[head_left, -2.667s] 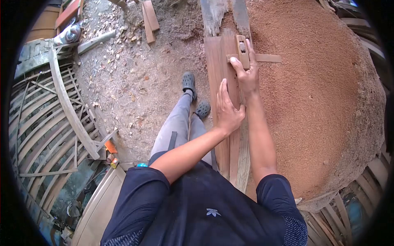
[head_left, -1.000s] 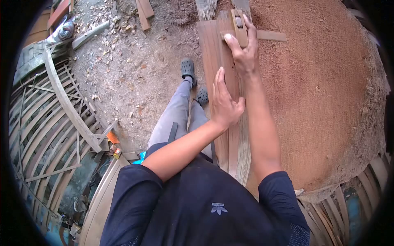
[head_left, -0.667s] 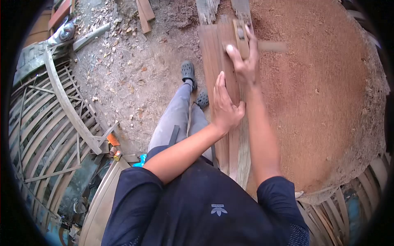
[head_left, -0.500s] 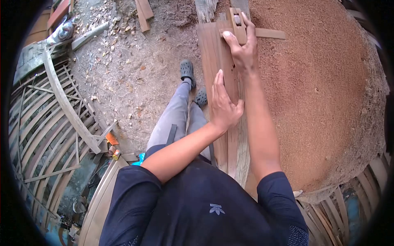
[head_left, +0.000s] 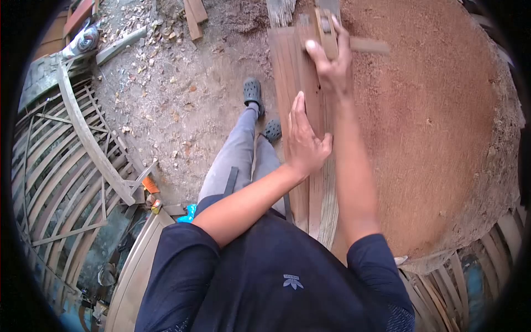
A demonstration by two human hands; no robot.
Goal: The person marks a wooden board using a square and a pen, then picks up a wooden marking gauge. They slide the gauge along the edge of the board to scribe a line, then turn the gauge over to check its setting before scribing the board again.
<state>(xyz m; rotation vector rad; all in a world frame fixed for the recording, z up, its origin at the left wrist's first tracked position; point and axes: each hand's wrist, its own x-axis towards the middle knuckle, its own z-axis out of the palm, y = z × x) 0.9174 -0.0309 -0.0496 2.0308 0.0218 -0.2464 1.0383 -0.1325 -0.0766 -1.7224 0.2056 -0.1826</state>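
A small wooden hand plane point(head_left: 327, 34) sits at the far end of a long reddish-brown board point(head_left: 285, 66). My right hand point(head_left: 336, 63) is wrapped round the plane, thumb on its left side and fingers on its right; hand and plane are slightly blurred. Nearer to me, my left hand point(head_left: 306, 138) lies on the board with its fingers stretched forward and its thumb apart. A crosspiece of wood point(head_left: 369, 46) sticks out to the right beside the plane. Weathered timber point(head_left: 328, 213) shows beneath the board's right side.
Sawdust point(head_left: 431, 122) covers the ground at the right. Wood chips point(head_left: 160, 105) are scattered at the left, near a curved beam point(head_left: 91, 130) and a slatted wooden frame point(head_left: 52, 171). Loose offcuts point(head_left: 193, 17) lie at the top. My shoes point(head_left: 252, 91) are left of the board.
My right hand and the plane have shifted slightly to the right, and the crosspiece has shifted with them. My left hand has hardly moved on the board.
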